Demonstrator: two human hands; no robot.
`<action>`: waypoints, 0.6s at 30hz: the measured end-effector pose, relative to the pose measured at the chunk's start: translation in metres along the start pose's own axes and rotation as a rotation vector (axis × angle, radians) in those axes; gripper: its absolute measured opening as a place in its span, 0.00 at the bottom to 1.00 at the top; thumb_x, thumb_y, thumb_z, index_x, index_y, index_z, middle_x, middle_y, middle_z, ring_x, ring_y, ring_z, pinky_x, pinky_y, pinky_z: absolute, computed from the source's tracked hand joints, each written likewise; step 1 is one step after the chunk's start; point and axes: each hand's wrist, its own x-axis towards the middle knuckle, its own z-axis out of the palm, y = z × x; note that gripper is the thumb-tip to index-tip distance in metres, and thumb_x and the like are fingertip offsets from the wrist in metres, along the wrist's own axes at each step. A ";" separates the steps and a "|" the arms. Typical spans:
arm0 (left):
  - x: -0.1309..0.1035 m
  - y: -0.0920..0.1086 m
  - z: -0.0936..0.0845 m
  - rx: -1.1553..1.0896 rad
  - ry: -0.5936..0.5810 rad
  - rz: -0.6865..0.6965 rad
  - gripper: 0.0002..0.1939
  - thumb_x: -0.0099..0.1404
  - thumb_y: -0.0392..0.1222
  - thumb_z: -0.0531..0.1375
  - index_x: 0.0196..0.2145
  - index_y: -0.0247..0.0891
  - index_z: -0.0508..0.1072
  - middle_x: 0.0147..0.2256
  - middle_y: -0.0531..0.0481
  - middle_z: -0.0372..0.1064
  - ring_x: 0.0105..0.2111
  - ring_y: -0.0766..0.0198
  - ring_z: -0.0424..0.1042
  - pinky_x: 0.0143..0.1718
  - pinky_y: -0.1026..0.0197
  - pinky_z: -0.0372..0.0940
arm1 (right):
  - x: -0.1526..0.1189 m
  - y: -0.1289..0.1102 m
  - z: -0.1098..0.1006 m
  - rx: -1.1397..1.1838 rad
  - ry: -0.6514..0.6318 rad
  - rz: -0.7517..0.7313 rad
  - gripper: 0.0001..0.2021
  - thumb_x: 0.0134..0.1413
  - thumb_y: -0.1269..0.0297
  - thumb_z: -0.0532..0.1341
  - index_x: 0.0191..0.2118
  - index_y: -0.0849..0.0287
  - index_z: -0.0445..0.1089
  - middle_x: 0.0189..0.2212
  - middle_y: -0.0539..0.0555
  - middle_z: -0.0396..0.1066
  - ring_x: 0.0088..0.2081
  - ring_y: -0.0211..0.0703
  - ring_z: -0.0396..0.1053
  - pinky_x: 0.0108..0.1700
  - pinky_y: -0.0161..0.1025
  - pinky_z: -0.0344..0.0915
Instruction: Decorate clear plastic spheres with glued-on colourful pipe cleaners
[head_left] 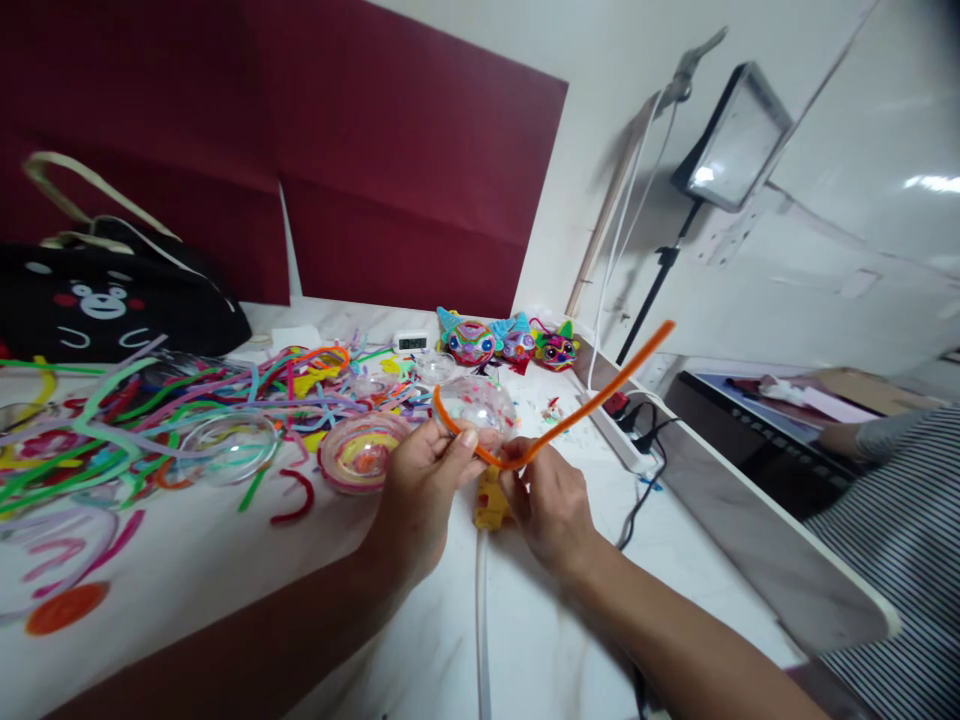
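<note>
An orange pipe cleaner (604,393) is bent into a wide curve between my two hands. My left hand (424,487) pinches it near its shorter end with thumb and fingers. My right hand (553,500) has its fingers closed around the low point of the curve, and the long end rises to the upper right. Just behind my hands sits a clear plastic dome (480,400) with red specks. A yellow tool (491,503) with a white cord lies below them, partly hidden. Left of my left hand is a round dome (360,450) lined with coloured rings.
Many coloured pipe cleaners (180,400) spread over the left of the table, with a clear half-sphere (230,447) among them. Decorated fish-like figures (470,338) and a small digital clock (412,342) stand behind. A power strip (619,430) lies along the right ledge; a person in stripes (900,530) is beyond it.
</note>
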 end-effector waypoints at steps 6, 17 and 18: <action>0.000 -0.002 -0.001 0.003 -0.009 0.010 0.17 0.53 0.46 0.70 0.36 0.31 0.74 0.33 0.44 0.78 0.38 0.55 0.78 0.41 0.56 0.72 | 0.001 0.001 0.002 -0.051 -0.023 -0.039 0.06 0.64 0.73 0.50 0.40 0.59 0.63 0.25 0.54 0.69 0.27 0.43 0.69 0.28 0.36 0.65; 0.000 -0.006 -0.005 0.083 -0.055 0.097 0.12 0.58 0.45 0.67 0.35 0.34 0.75 0.34 0.46 0.79 0.35 0.60 0.78 0.37 0.63 0.72 | 0.001 -0.010 0.002 0.158 -0.099 0.277 0.04 0.59 0.71 0.52 0.39 0.56 0.57 0.28 0.52 0.72 0.22 0.38 0.70 0.25 0.32 0.65; 0.000 -0.006 -0.005 0.083 -0.056 0.097 0.12 0.58 0.45 0.68 0.35 0.34 0.75 0.33 0.46 0.79 0.35 0.60 0.78 0.36 0.63 0.71 | 0.001 -0.010 0.002 0.167 -0.102 0.296 0.03 0.59 0.70 0.51 0.39 0.56 0.57 0.27 0.51 0.72 0.22 0.38 0.70 0.24 0.32 0.65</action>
